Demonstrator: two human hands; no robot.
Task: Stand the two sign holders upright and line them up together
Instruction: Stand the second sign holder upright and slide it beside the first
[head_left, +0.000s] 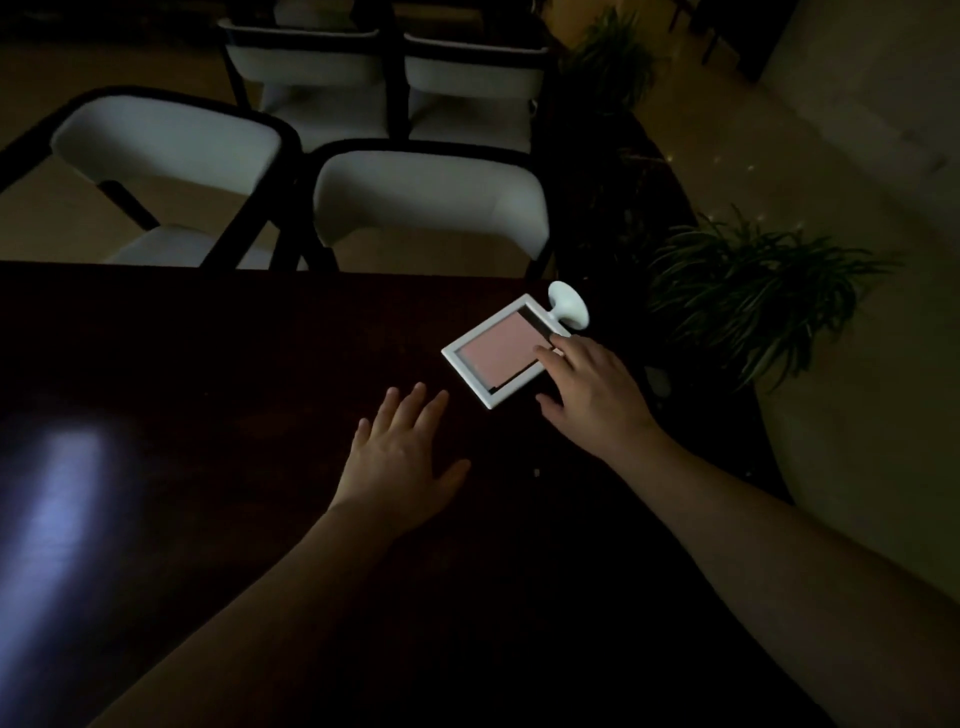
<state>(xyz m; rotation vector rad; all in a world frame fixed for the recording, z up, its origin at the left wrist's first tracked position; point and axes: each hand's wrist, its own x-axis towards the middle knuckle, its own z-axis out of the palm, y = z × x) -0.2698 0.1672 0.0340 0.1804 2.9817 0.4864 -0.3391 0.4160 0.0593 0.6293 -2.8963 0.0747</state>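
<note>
One sign holder (498, 349) lies flat on the dark bench (208, 364), near its far right corner, white frame up, pink card inside, its round foot (569, 305) pointing away. I see no second holder in this gloom. It looks light, rigid plastic, smooth enough to skid on polished wood; I'd pinch the frame edge nearest the foot and tip it upright. The right hand (589, 392) rests spread on the frame's near corner, fingers not closed round it. The left hand (400, 462) lies open, flat on the bench just beside, holding nothing.
</note>
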